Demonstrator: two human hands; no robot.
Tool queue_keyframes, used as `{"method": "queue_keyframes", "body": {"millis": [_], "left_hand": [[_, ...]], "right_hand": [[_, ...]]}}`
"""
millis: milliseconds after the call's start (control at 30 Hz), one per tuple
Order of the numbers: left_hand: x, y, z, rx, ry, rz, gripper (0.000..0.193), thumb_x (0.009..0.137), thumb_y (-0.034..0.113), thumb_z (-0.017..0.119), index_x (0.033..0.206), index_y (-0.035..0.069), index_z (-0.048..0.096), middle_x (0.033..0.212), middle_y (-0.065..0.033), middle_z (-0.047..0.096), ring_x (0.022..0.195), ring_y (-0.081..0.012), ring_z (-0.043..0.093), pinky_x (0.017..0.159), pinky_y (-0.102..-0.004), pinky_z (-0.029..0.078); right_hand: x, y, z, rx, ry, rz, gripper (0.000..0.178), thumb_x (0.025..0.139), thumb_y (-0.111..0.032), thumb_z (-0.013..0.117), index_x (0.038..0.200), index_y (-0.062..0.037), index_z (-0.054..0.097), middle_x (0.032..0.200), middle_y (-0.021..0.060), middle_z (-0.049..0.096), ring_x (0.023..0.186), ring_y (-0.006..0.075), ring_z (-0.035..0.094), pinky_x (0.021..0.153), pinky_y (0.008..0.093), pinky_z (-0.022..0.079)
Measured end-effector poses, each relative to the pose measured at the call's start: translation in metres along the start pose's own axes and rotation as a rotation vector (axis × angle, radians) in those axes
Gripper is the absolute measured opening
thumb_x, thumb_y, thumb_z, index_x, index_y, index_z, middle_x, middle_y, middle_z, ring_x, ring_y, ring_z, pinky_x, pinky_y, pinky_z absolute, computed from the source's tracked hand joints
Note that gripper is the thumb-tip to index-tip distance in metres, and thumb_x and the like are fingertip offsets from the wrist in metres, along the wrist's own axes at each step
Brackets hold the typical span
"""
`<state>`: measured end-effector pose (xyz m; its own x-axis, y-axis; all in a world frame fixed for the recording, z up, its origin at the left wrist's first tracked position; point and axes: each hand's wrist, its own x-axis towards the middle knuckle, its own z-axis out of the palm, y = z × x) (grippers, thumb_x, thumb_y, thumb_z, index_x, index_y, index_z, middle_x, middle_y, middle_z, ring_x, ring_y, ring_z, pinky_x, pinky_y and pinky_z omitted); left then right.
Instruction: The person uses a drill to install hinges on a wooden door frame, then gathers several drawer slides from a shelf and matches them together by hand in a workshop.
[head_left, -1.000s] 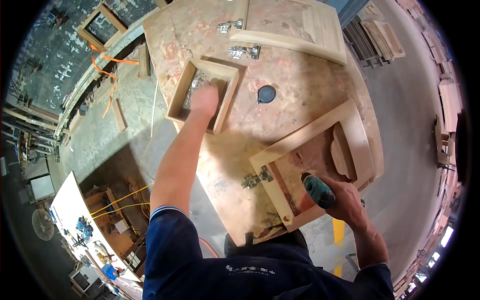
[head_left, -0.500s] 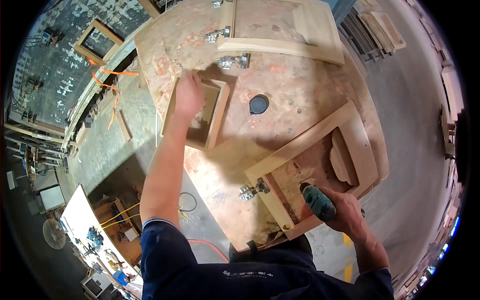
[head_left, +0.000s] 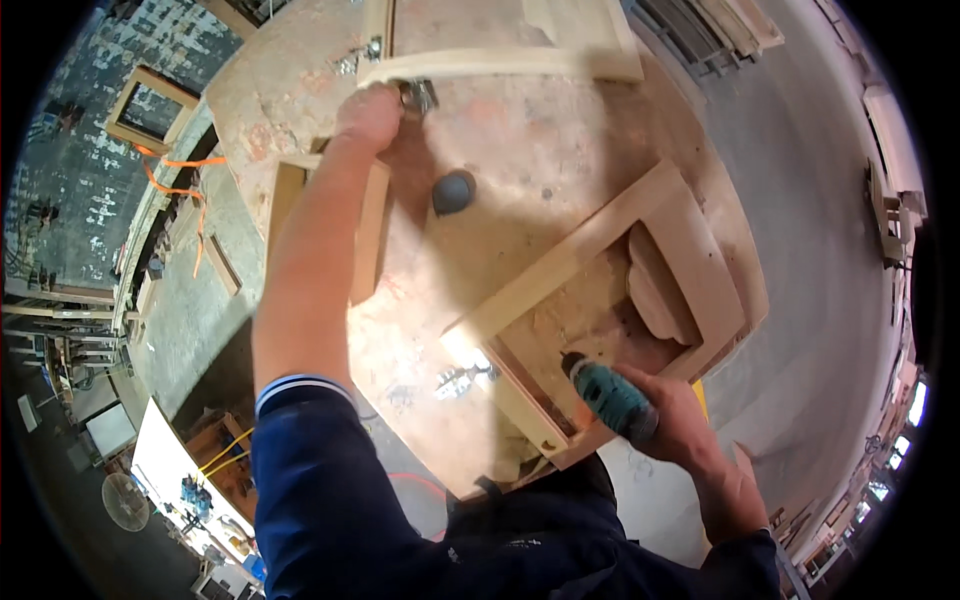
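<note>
My left hand [head_left: 371,117] reaches across the far left of the table, its fingers closed at the near end of a loose metal cabinet hinge [head_left: 420,96]. Held in my right hand [head_left: 672,415] is a teal cordless drill [head_left: 612,398] with a dark chuck, pointing up and left over the near wooden frame door [head_left: 590,258]. A second hinge [head_left: 465,380] is fitted at that door's left edge. Inside the door's opening lies a shaped wooden piece [head_left: 660,290]. The open wooden box [head_left: 370,240] is partly hidden under my left forearm.
Another frame door [head_left: 500,66] lies at the table's far side, with a hinge [head_left: 350,62] at its left edge. A dark round cup-like thing [head_left: 453,192] stands mid-table. Stacked boards [head_left: 715,30] stand beyond the far right edge. An orange strap [head_left: 175,190] hangs at left.
My left hand has moved from over the box to the loose hinge and closed on it. The drill stays over the near door, while the whole view has shifted.
</note>
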<state>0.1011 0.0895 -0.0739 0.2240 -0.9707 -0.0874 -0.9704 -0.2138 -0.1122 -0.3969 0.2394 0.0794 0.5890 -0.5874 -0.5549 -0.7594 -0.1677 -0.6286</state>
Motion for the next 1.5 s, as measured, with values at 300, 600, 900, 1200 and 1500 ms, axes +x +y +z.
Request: {"method": "queue_keyframes", "body": {"millis": [300,600,900,1200,1500], "left_hand": [[-0.163,0.053,-0.085,-1.335,0.039,-0.239,0.028,0.093,0.031,0.071,0.094,0.003,0.069,0.064,0.0048,0.055,0.059,-0.008,0.051,0.057,-0.0265,0.043],[-0.411,0.121,-0.028,-1.601,-0.298,-0.382,0.031,0.096,0.033,0.071,0.107,0.004,0.066,0.092,-0.0009,0.051,0.078,-0.0074,0.05,0.068,-0.0241,0.043],[-0.418,0.151,0.019,-0.831,-0.094,0.189,0.023,0.083,0.008,0.073,0.101,0.004,0.061,0.093,-0.0135,0.049,0.091,-0.0339,0.053,0.08,-0.0449,0.047],[-0.43,0.176,0.028,-0.427,-0.016,0.215,0.03,0.086,0.033,0.071,0.098,0.011,0.055,0.091,-0.0087,0.044,0.09,-0.027,0.05,0.082,-0.0413,0.044],[-0.429,0.14,-0.018,-2.106,-0.189,-0.68,0.022,0.106,0.014,0.048,0.125,0.005,0.055,0.076,-0.0025,0.053,0.063,-0.0123,0.049,0.062,-0.025,0.043]], "right_hand": [[0.066,-0.004,0.0,0.112,-0.061,-0.166,0.06,0.07,-0.004,0.072,0.128,-0.011,0.065,0.103,0.0224,0.069,0.098,0.0428,0.065,0.083,0.042,0.054],[0.108,-0.005,0.015,0.185,0.07,-0.24,0.031,0.081,-0.003,0.068,0.112,0.0003,0.067,0.086,0.009,0.069,0.08,0.0103,0.061,0.078,0.0297,0.052],[0.075,-0.012,0.033,0.12,0.218,-0.101,0.028,0.082,-0.009,0.069,0.109,-0.0013,0.067,0.093,0.0088,0.07,0.084,0.0152,0.063,0.081,0.0312,0.052],[0.0,0.015,0.064,0.113,0.252,-0.056,0.024,0.083,-0.006,0.073,0.106,-0.0029,0.069,0.092,0.0046,0.07,0.081,0.0138,0.064,0.076,0.0302,0.053],[-0.072,0.01,0.075,0.248,0.059,0.166,0.016,0.087,-0.015,0.074,0.1,-0.0086,0.068,0.083,-0.0009,0.065,0.073,0.0139,0.06,0.066,0.0312,0.051]]}}
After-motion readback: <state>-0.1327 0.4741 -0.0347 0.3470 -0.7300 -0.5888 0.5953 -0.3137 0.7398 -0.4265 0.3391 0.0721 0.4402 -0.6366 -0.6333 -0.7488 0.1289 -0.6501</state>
